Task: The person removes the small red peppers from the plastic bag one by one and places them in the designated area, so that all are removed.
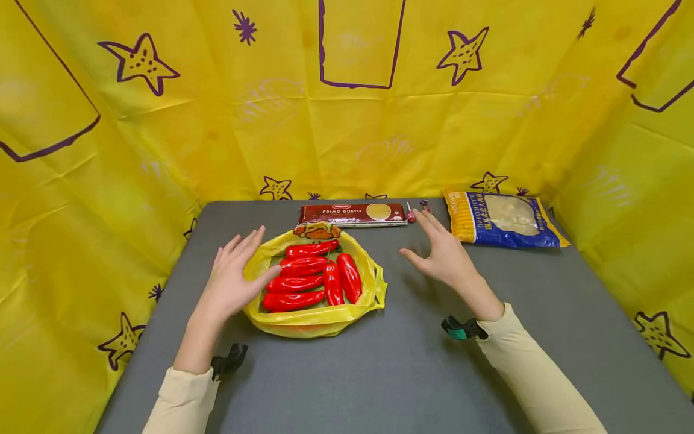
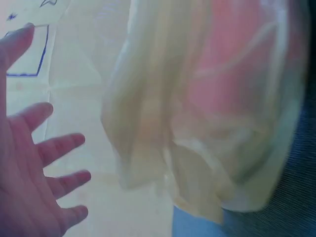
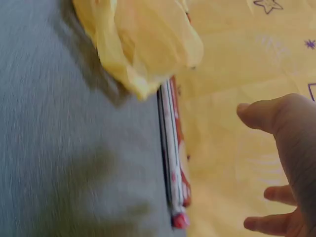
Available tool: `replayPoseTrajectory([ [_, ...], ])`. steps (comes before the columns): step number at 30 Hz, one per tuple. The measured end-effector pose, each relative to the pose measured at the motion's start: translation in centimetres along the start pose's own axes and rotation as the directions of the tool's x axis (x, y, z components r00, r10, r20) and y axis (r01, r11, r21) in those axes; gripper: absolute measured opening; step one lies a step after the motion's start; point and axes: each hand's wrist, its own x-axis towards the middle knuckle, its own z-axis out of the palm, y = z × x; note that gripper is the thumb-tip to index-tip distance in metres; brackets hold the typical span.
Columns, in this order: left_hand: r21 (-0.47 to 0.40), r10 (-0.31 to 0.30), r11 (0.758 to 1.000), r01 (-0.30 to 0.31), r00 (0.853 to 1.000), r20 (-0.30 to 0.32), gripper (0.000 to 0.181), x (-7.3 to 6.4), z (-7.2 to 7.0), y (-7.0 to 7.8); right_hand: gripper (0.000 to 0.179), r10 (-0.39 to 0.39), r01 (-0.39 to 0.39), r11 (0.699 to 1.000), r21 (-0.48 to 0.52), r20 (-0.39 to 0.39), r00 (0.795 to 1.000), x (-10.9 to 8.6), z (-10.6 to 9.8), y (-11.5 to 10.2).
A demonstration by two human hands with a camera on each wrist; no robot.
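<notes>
A yellow plastic bag (image 1: 303, 330) lies on the grey table, its mouth spread wide around several shiny red peppers (image 1: 295, 283). At the bag's left edge my left hand (image 1: 233, 277) hovers with fingers extended, its thumb overlapping the peppers in the head view. In the left wrist view that hand (image 2: 29, 158) shows spread fingers, holding nothing, beside the bag's side (image 2: 148, 113). My right hand (image 1: 447, 256) is raised to the right of the bag, fingers straight and thumb apart, with nothing in it. The right wrist view shows its thumb and some fingertips.
Behind the bag lies a dark red Primo Gusto packet (image 1: 352, 214). Two small wrapped lollipops (image 1: 411, 214) sit at its right end. A blue and yellow orecchiette pasta bag (image 1: 504, 220) lies at the back right. Yellow patterned cloth (image 1: 347, 138) walls the table's back and sides.
</notes>
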Motion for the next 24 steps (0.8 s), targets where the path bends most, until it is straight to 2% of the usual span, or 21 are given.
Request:
replayPoseTrajectory([
  [4,-0.079,0.031,0.996,-0.033,0.999,-0.017,0.083,-1.4,0.5,-1.1,0.084,-0.058,0.062,0.995,0.076,-0.057,0.997,0.5,1.5,-0.9],
  [9,-0.099,0.049,0.994,-0.049,0.999,-0.011,0.077,-2.8,1.6,-2.6,0.074,-0.105,0.116,0.982,0.152,-0.073,0.992,1.7,2.7,-2.3],
  [16,-0.106,0.018,0.994,-0.016,1.0,0.023,0.075,-3.4,2.9,-4.2,0.068,-0.132,0.14,0.963,0.229,-0.048,0.99,3.0,3.6,-3.9],
  [24,-0.156,-0.017,0.987,0.031,0.996,0.088,0.09,-4.1,4.4,-5.0,0.061,-0.195,0.201,0.941,0.274,-0.047,0.98,3.9,5.0,-5.7],
])
